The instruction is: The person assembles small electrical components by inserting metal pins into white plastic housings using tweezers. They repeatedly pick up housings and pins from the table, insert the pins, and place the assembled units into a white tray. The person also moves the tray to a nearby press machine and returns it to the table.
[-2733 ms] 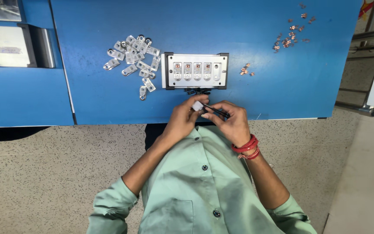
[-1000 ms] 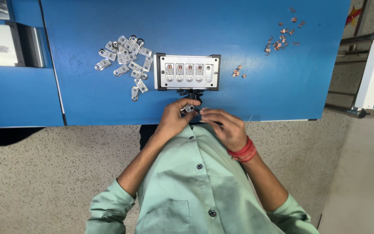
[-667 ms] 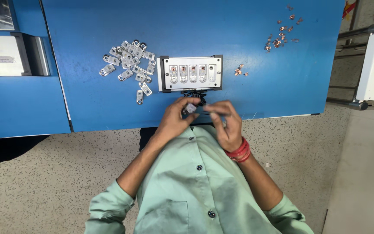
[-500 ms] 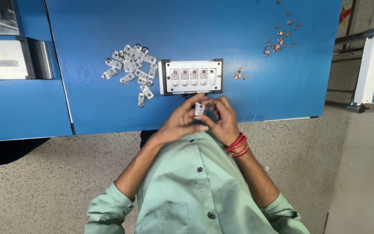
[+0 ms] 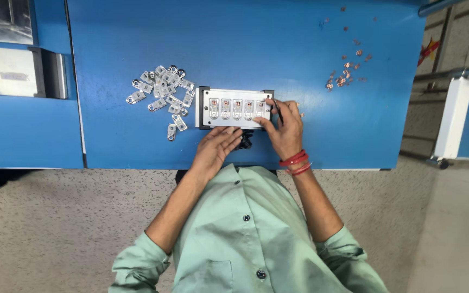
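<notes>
A white rectangular fixture point(image 5: 229, 108) with a row of several small slots lies on the blue table point(image 5: 245, 49). My right hand point(image 5: 284, 129) rests at the fixture's right end, pinching thin dark tweezers point(image 5: 278, 111) whose tip is at the rightmost slot. My left hand point(image 5: 216, 147) lies just below the fixture with fingers loosely spread, touching its near edge; I see nothing in it. A pile of small silver metal parts point(image 5: 164, 96) sits left of the fixture.
Small copper-coloured pieces point(image 5: 346, 70) are scattered at the table's far right. A grey metal box point(image 5: 20, 70) stands on the blue bench to the left. A white-framed stand point(image 5: 451, 122) with something red is at the right edge.
Both hands were together near the table's edge, working a small white part. My right hand has since moved up to the fixture's right end, and my left hand has spread out below it.
</notes>
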